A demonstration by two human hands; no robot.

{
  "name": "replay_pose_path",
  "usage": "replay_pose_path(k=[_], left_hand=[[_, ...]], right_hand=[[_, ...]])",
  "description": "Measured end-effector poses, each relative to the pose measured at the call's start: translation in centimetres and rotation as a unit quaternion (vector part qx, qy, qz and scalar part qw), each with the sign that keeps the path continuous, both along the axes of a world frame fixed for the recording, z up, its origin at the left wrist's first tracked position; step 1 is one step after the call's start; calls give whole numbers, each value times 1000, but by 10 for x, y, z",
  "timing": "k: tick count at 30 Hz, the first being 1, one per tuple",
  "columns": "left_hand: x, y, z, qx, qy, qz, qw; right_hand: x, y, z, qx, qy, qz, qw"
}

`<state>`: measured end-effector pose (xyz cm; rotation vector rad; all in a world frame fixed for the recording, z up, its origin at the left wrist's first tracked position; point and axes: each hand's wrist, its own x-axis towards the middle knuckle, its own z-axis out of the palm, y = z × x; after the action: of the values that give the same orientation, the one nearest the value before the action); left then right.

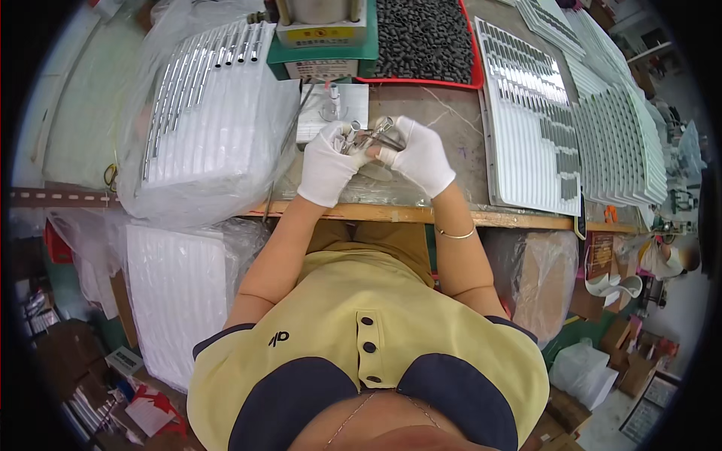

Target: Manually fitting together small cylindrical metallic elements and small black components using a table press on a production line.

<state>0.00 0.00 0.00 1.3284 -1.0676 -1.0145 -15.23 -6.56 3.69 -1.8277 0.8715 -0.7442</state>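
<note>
Both my hands wear white gloves with bare fingertips and meet over the near part of the bench. My left hand [326,167] is closed around a shiny metal tube [351,134], its end pointing away from me. In my right hand [423,159], fingers curl around another shiny metal tube [386,126]. The tubes lie close together; whether they touch, I cannot tell. Just beyond my left hand is a flat metal block [356,96] with a small upright fixture [333,96] on it. My fingers hide parts of both tubes.
Behind the block stands a green-based press [325,51]. A red tray [421,83] holds small black tubular pieces [425,37]. At left, a plastic-wrapped white ridged tray [218,143] bears chrome tubes; at right, another white tray [519,161] holds rows of metal pieces. The bench's wooden edge [391,213] runs before me.
</note>
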Motion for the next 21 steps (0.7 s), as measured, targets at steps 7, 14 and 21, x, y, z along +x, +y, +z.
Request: replay_pose_path(k=[7,14,21], left_hand=[[47,-25,26,-14,-161,172,972],[83,-15,48,83,-227,35,970],[89,20,46,74,221,25,972]], right_hand=[[42,-24,-5,-3,20,-116,993],[86,-43,-18,-101,97,-91,986],[94,-36,-6,-87,179,-56,978]])
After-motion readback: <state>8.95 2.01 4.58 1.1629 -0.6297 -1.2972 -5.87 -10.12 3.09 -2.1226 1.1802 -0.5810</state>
